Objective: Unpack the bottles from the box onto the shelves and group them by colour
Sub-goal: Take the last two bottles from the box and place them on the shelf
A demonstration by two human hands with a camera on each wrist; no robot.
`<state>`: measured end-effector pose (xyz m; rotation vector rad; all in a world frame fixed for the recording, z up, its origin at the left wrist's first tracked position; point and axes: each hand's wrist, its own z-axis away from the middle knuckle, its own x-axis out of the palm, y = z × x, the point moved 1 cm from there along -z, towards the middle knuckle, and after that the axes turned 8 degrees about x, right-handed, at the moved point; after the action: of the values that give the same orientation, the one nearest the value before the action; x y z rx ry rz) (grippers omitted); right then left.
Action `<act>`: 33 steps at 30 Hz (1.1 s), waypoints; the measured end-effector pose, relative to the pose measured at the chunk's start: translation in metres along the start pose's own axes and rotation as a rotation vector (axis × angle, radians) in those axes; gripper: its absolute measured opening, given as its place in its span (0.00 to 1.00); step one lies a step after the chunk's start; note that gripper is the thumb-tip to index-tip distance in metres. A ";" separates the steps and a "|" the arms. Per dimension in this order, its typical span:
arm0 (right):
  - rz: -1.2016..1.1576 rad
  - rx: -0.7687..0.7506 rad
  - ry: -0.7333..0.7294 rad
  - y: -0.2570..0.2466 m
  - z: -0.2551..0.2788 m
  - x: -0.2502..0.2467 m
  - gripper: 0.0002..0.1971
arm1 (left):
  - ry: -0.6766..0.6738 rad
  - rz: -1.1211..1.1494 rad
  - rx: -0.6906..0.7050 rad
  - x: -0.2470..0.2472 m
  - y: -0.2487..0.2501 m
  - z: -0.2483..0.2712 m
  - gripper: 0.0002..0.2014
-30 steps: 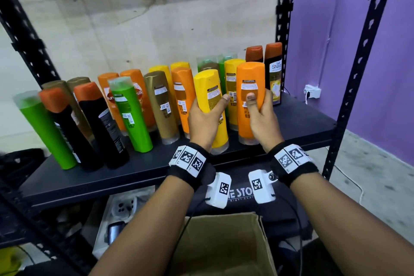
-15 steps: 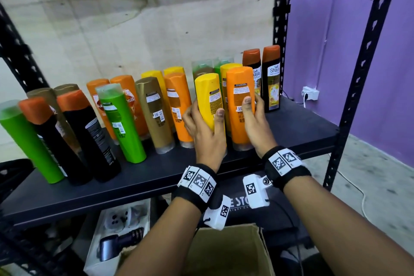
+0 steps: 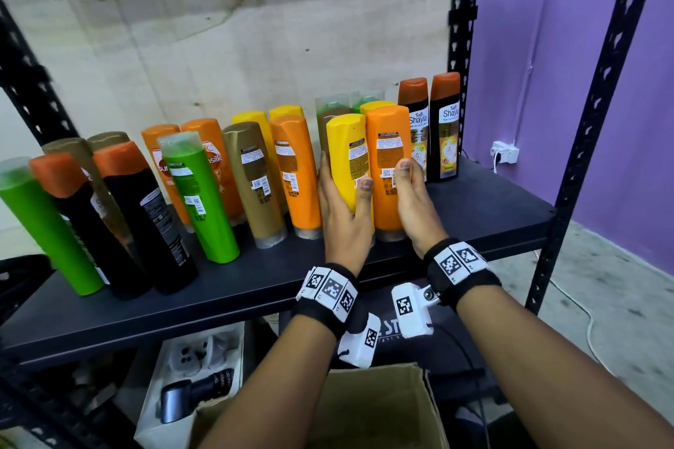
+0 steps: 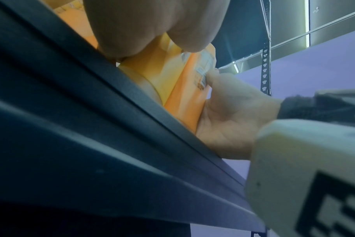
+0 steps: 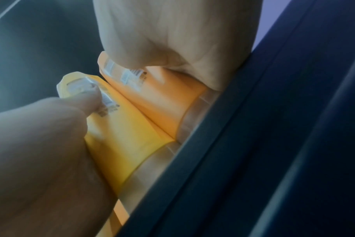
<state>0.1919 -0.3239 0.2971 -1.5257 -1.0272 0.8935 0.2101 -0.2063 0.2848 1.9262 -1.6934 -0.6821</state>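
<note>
**Two bottles gripped side by side on the shelf**

Head view: "Safi Shayla" read on the black bottles at far right; "sunsilk" showed partly on an orange one further left. The left hand wrapped the yellow bottle, the right hand the orange bottle — both upright, touching, near the shelf front edge.

Left wrist view: thumb over barcode sticker, unreadable.

Right wrist view: clear caps stood on the shelf — labels blurred.

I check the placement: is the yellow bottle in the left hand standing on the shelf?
Yes, standing cap-down: the yellow bottle's clear cap meets the shelf edge, left hand gripping it.
</note>
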 end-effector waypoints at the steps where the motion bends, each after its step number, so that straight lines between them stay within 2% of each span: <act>1: 0.001 -0.007 -0.002 0.000 0.000 0.001 0.42 | -0.004 0.017 -0.014 0.000 -0.002 0.001 0.36; 10: 0.017 -0.009 0.007 0.001 -0.008 0.008 0.37 | -0.039 0.019 -0.085 0.001 -0.010 0.001 0.38; 21: 0.028 -0.025 0.018 0.010 -0.011 0.007 0.31 | -0.054 -0.014 -0.114 -0.001 -0.008 0.005 0.35; 30: 0.214 -0.121 0.062 0.014 0.004 -0.005 0.22 | -0.121 -0.161 -0.136 -0.008 -0.003 0.015 0.33; 33: 0.310 -0.153 0.056 0.015 0.009 -0.013 0.23 | -0.167 -0.196 -0.139 -0.015 0.002 0.018 0.33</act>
<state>0.1811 -0.3346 0.2807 -1.8636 -0.8472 0.9959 0.1957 -0.1917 0.2732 1.9988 -1.5185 -1.0329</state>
